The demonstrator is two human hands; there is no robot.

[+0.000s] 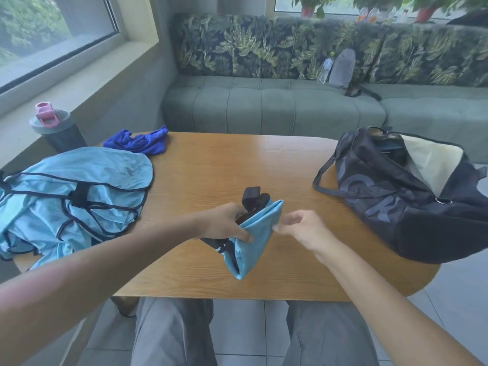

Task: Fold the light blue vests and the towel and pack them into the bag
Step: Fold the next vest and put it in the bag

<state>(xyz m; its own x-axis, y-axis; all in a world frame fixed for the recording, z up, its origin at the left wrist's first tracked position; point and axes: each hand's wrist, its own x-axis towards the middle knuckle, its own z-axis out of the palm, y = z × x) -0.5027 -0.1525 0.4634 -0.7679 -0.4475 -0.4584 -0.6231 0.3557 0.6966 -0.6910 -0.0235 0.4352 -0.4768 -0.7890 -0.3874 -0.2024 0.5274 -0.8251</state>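
Nearest the camera, the person's grey-trousered knees (248, 336) sit under the front edge of the wooden table (211, 167). Just above the tabletop the left hand (224, 223) grips a folded light blue vest (253, 241), thumb pressed on its upper face and fingers curled beneath, with the vest's black straps bunched and sticking up behind the knuckles. The bundle tilts, its lower corner pointing toward the near edge of the table. The right hand (301, 228) hangs just beside the vest's right edge, fingers loosely bent and holding nothing; whether a fingertip touches the cloth cannot be told.

On the left side of the table lies a rumpled pile of light blue vests (76, 191) with dark trim, spilling over the table's edge. On the right sits the black bag (401, 196), its top unzipped and a pale lining showing; something dark lies inside near the far end, but it cannot be made out.

Farther back, a crumpled dark blue towel (142, 141) rests at the far left of the table, beside a grey bottle (55, 128) with a pink cap. Beyond stands a green sofa (264, 107).
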